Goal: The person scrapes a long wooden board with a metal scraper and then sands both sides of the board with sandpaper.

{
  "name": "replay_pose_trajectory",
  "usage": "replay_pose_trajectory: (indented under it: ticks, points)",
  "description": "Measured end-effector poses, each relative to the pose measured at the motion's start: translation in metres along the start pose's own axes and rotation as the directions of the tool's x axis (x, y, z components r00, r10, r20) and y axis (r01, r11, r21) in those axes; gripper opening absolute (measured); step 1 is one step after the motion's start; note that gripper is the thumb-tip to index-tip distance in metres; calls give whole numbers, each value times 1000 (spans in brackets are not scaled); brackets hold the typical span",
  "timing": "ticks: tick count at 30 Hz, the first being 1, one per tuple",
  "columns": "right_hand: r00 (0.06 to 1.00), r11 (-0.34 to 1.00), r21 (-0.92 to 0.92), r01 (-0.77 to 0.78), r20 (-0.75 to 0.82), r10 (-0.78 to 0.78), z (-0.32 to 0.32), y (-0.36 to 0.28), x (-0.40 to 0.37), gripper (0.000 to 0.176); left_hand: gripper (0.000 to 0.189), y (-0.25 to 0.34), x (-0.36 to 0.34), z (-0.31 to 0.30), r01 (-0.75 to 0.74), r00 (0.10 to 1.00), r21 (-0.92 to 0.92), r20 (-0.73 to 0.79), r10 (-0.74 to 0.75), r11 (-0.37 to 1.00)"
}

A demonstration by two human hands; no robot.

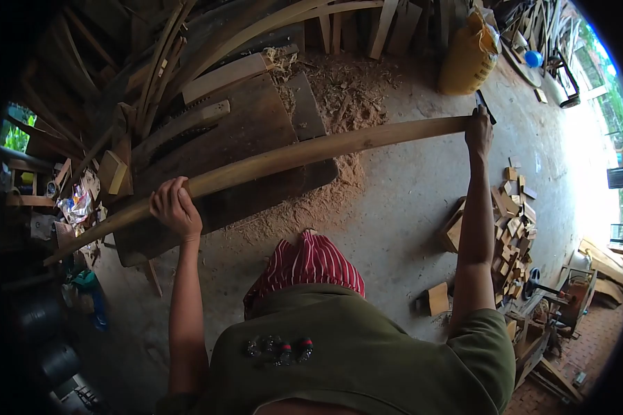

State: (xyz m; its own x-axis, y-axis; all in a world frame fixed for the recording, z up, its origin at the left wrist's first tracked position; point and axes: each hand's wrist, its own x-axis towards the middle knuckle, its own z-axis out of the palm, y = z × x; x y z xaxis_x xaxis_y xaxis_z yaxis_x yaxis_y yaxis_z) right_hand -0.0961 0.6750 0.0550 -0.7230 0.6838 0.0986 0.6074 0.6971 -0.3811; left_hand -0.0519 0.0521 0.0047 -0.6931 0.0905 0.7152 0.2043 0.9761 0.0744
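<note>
Here's the long curved plank (291, 158) slanting over the table (256, 114), left hand (178, 211) grasping it, right hand (479, 133) clenched at its tip, on wood or dark tool (486, 107) unclear; it looks stiff, fairly heavy, best held wide apart.

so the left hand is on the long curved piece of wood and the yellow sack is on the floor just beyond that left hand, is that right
Not quite: the head view shows the yellow sack on the floor just beyond the right hand. The left hand is indeed on the long curved piece of wood.
</note>
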Motion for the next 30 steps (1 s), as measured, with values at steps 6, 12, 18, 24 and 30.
replay_pose_trajectory:
  ticks: [6, 12, 18, 24, 30]
  points:
    - [869, 910, -201, 362, -282, -408, 36, 26, -12, 32, 32, 1, -2, -2, 4, 1000, -7, 26, -4, 1000]
    - [987, 943, -290, 160, 41, -155, 4, 15, 22, 28, 34, 4, 5, 1, 4, 1000, 9, -19, -3, 1000]
    - [956, 891, -346, 293, 139, -260, 26, 73, 84, 27, 31, 4, 1, -1, 24, 1000, -7, 8, -24, 1000]
    - [908, 887, -194, 418, 78, -411, 2, 42, 34, 27, 31, 6, -6, 2, 37, 999, -10, -34, -37, 999]
    - [963, 952, -170, 255, -41, -265, 6, 42, 26, 27, 33, 6, 0, 0, 11, 1000, 3, -19, -11, 1000]
